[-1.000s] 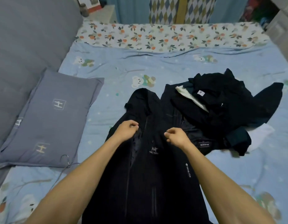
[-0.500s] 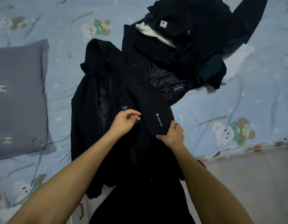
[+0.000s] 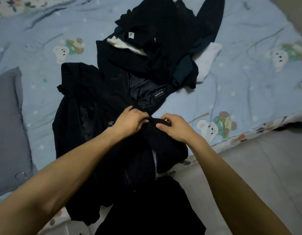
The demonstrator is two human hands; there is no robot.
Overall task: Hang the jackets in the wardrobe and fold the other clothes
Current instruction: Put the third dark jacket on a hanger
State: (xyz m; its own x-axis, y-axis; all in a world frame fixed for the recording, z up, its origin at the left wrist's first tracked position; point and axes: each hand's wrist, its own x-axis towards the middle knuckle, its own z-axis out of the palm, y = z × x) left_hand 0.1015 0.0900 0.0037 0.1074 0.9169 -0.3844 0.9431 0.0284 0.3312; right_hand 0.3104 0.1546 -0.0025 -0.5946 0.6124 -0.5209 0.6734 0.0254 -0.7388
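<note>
Head view. Black jacket point(image 3: 96, 106) lies spread at frame centre on the bed point(image 3: 248, 68), hem hanging over the edge toward me. My left hand point(image 3: 130, 122) and right hand point(image 3: 176, 128) each pinch a bunched fold of it, side by side, probably to gather it for the hanger point(image 3: 20, 175) at lower left. Pile of other dark clothes point(image 3: 163, 39) waits at upper centre.

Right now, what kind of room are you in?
Probably a bedroom. There's a bed with a teddy-bear sheet, a grey pillow and a pile of clothes. Both hands, left and right, hold a black jacket.
</note>
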